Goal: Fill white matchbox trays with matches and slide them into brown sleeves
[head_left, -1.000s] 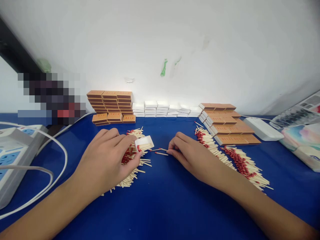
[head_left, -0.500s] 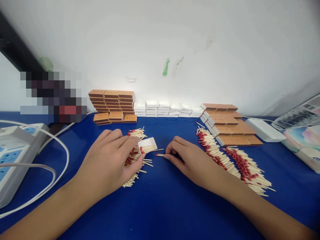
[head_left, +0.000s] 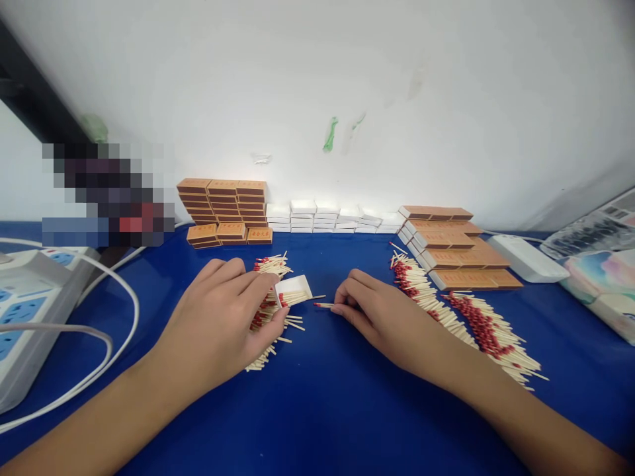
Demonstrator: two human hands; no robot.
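Observation:
My left hand [head_left: 225, 317] rests over a pile of red-tipped matches [head_left: 270, 311] and holds a small white matchbox tray [head_left: 294, 289] between thumb and fingers; a few matches lie in the tray. My right hand [head_left: 370, 311] is just right of the tray, fingers curled, pinching a match [head_left: 323, 305] that lies on the blue table [head_left: 317, 410] with its red tip pointing left toward the tray.
Orange matchbox sleeves are stacked at the back left [head_left: 223, 208] and back right [head_left: 451, 244], with white trays [head_left: 322, 217] between them. A long heap of matches [head_left: 461, 314] lies to the right. A power strip with cables [head_left: 30, 311] sits left; packets [head_left: 595, 264] lie far right.
My right hand has gathered the loose matches beside the tray; two lay apart a second ago, now one shows at its fingertips. The left hand and tray barely moved.

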